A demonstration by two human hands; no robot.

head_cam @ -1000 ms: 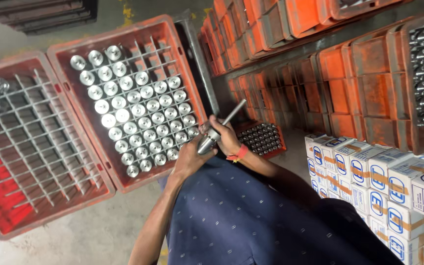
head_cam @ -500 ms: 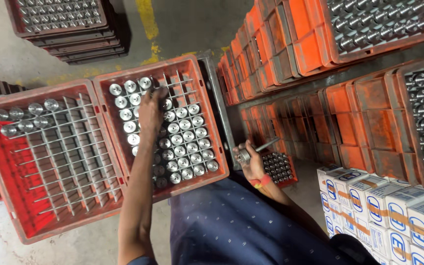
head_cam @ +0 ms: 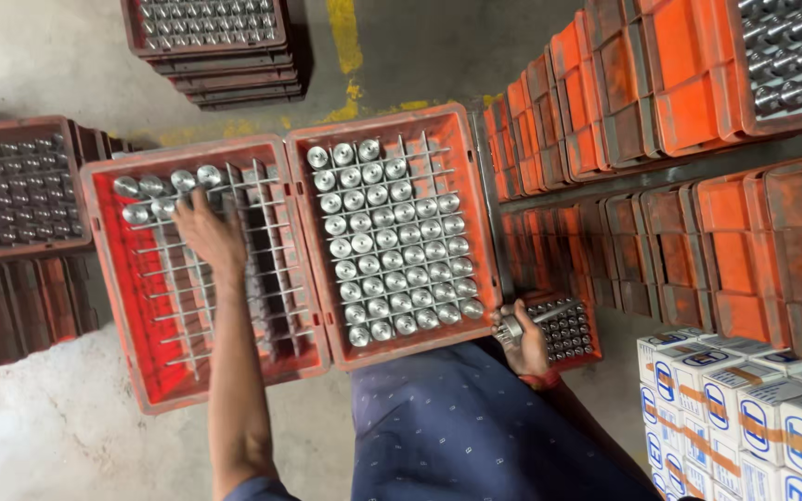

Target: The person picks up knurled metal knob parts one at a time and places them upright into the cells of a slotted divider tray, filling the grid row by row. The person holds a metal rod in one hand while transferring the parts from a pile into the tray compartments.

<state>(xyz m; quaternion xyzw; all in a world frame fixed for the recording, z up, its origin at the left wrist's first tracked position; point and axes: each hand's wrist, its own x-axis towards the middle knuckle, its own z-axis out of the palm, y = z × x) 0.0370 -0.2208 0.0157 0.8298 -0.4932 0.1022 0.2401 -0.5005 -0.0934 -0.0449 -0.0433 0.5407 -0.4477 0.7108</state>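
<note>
Two orange-red crates lie side by side on the floor in front of me. The right crate (head_cam: 481, 213) is nearly full of upright shiny metal cylinders (head_cam: 392, 243). In the left crate (head_cam: 102, 278) only a few cylinders (head_cam: 155, 186) stand along the far row of its wire grid. My left hand (head_cam: 208, 234) reaches into the left crate, back up, with its fingertips at that far row; its fingers are hidden. By the right crate's near corner my right hand (head_cam: 529, 345) grips a metal shaft part (head_cam: 514, 325).
A small crate of dark parts (head_cam: 575, 327) sits just beyond my right hand. Orange crates (head_cam: 698, 83) are stacked in rows at the right. Darker crates of parts stand at the top (head_cam: 211, 37) and left (head_cam: 11, 186). White and blue cartons (head_cam: 754, 408) are piled at bottom right.
My left hand has moved from the right crate across to the far row of the left crate. My right hand has stayed near the crate corner with the shaft part.
</note>
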